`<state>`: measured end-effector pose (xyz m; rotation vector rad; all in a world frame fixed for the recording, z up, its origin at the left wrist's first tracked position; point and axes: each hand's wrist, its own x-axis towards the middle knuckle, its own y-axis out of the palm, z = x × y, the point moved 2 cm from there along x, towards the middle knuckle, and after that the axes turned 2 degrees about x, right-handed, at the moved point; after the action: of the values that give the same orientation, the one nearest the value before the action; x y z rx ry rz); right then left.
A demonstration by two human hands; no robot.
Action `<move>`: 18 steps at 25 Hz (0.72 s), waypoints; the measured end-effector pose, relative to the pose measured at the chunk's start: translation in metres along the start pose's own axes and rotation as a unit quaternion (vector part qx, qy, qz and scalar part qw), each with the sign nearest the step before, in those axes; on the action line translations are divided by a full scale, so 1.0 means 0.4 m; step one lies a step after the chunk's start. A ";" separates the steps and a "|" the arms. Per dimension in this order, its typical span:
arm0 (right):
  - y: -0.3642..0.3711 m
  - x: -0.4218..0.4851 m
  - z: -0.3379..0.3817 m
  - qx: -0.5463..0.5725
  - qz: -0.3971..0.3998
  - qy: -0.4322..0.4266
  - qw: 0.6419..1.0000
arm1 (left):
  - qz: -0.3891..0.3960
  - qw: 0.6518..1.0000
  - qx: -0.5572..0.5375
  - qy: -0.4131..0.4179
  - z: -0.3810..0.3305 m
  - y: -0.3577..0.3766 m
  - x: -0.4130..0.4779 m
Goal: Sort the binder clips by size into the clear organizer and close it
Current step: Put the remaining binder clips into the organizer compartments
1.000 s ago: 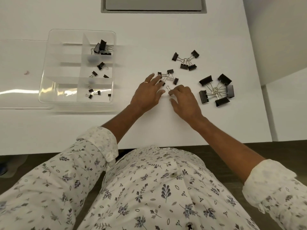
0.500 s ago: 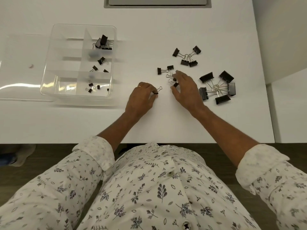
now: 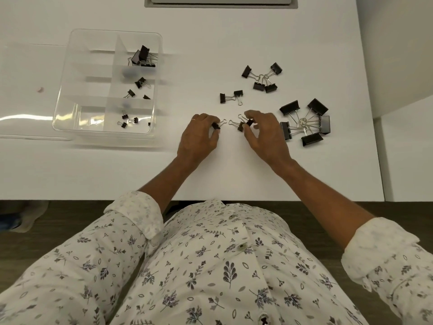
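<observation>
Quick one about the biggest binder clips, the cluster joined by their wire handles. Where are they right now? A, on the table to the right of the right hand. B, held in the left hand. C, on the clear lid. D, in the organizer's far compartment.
A: the biggest binder clips lie on the table, just right of the right hand, outside the organizer.

We find no text, label, brand, number or sign that can be read anywhere in the frame.
</observation>
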<state>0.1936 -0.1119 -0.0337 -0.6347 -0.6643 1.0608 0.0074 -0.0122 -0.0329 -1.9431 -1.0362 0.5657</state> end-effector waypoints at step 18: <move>0.024 0.062 0.023 0.265 0.021 0.281 0.922 | -0.033 0.979 -0.148 -0.133 -0.001 0.006 0.001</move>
<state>0.1896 -0.0844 -0.0304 -0.4414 0.1437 0.9761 0.0089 -0.0129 -0.0348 -2.1190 -1.4163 0.6777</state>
